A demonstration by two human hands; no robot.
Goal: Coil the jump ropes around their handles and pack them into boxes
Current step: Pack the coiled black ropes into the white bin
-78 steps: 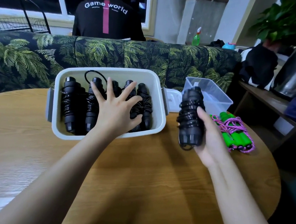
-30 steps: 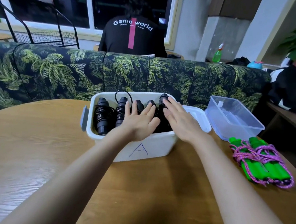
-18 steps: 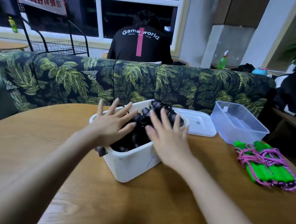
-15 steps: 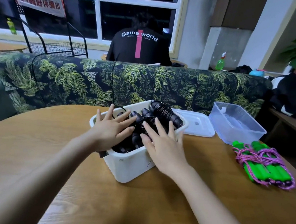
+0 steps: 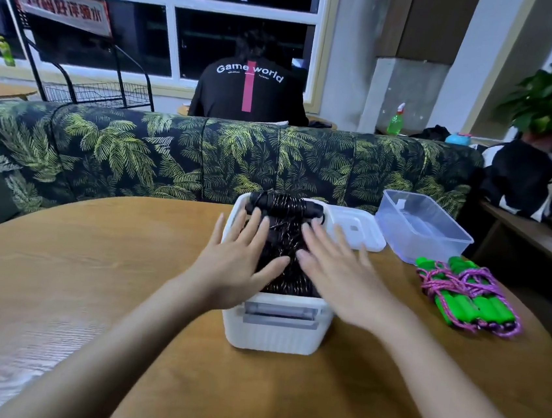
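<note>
A white box (image 5: 275, 331) stands on the round wooden table with its short end and latch toward me. It is packed with several black jump ropes (image 5: 284, 216) coiled round their handles. My left hand (image 5: 238, 266) lies flat with straight fingers on the ropes at the box's left side. My right hand (image 5: 336, 273) lies flat beside it on the right side. The topmost black bundle shows beyond my fingertips. Green-handled ropes with pink cord (image 5: 466, 300) lie coiled on the table to the right.
The white lid (image 5: 357, 231) lies behind the box on the right, next to a clear plastic box (image 5: 425, 231). A leaf-print sofa (image 5: 171, 153) runs behind the table. A person in a black shirt (image 5: 250, 87) sits beyond it, back turned.
The last black bundle went from my right hand into the box. The box has turned from its long side, through a corner, to its short end facing me. Both hands stayed flat on the ropes.
</note>
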